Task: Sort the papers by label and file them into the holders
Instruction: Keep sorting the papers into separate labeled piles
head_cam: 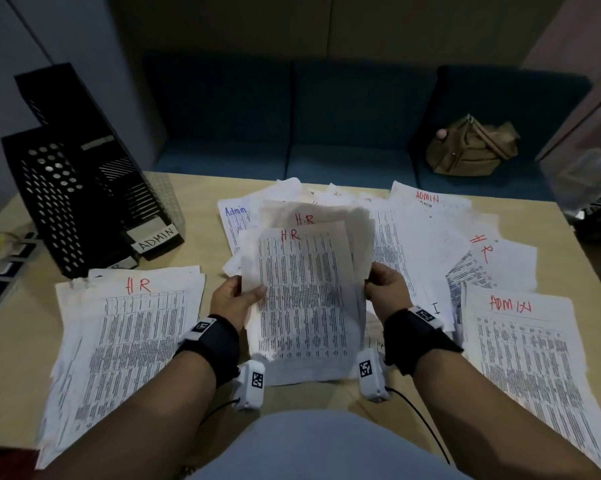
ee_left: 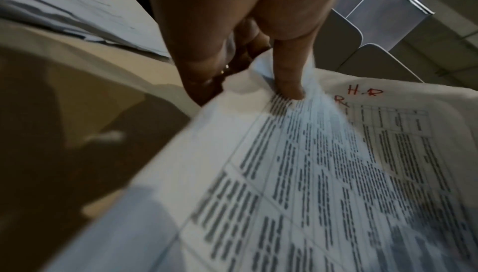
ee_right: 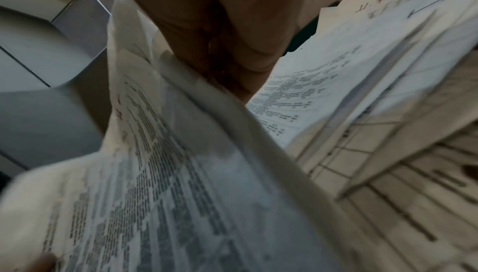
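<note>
- Held sheets (head_cam: 306,299): a small sheaf of printed tables, top sheet marked "H.R" in red, a second "H.R" sheet showing behind it; lifted off the table (head_cam: 22,344), tilted toward the person, between both hands.
- Left hand (head_cam: 231,301): clamped on the left edge of the held sheets, thumb on the front face, fingers behind; the left wrist view shows the thumb (ee_left: 291,78) pressed onto the print.
- Right hand (head_cam: 387,289): pinching the right edge of the same sheaf, fingers curled round it.
- HR pile (head_cam: 129,344): stack lying flat on the table at the person's left, top sheet marked "H.R" in red.
- ADMIN pile (head_cam: 531,362): stack lying flat at the right, top sheet marked "ADMIN" in red.
- Unsorted papers (head_cam: 423,233): loose overlapping spread at the table's middle and far side, with "Admin", "ADMIN" and "HR" labels visible.
- File holders (head_cam: 67,188): black perforated holders standing at the far left of the table; one front tag reads "ADMIN", another tag is partly hidden.
- Bag (head_cam: 472,147): olive, on the blue sofa (head_cam: 326,133) beyond the table.
</note>
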A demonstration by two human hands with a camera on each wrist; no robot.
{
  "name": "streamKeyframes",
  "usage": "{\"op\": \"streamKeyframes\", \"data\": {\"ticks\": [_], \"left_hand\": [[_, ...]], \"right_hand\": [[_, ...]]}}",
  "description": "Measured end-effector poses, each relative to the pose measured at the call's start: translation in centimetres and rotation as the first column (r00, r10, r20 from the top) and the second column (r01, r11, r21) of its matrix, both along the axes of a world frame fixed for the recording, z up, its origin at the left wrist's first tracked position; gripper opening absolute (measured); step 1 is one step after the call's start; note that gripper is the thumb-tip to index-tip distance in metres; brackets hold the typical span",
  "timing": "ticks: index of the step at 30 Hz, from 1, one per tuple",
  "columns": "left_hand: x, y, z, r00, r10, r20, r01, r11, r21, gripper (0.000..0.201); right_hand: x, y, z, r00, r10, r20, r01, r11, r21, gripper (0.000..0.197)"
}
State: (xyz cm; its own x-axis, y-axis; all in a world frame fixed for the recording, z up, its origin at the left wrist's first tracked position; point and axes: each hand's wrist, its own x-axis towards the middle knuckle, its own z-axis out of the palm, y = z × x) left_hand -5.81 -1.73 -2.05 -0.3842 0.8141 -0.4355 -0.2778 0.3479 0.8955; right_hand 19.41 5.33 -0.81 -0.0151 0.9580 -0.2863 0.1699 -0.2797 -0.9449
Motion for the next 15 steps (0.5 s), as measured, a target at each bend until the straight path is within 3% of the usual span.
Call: {"op": "streamKeyframes", "data": {"ticks": [3, 7, 13, 15], "left_hand": [[0.3, 0.3, -0.1, 0.998, -0.056, -0.018, 0.056, 0.998, 0.007, 0.027], [0.9, 0.2, -0.1, 0.991, -0.132, -0.018, 0.132, 0.991, -0.001, 0.037], [1.4, 0.3, 1.0, 0.99, -0.124, 0.061, 0.122, 0.992, 0.03, 0.045], [1.4, 0.4, 1.3, 0.992, -0.121, 0.017, 0.12, 0.991, 0.057, 0.041]], "right_hand": [[1.0, -0.5, -0.5, 0.997, -0.07, -0.009, 0.071, 0.997, 0.032, 0.02], [1.6, -1.1, 0.0, 0.988, -0.157, -0.014, 0.157, 0.987, 0.041, 0.039], [1.7, -1.9, 0.7, 0.995, -0.075, -0.07, 0.071, 0.996, -0.059, 0.029], [1.9, -2.0, 0.5, 0.995, -0.066, -0.075, 0.06, 0.995, -0.085, 0.032]]}}
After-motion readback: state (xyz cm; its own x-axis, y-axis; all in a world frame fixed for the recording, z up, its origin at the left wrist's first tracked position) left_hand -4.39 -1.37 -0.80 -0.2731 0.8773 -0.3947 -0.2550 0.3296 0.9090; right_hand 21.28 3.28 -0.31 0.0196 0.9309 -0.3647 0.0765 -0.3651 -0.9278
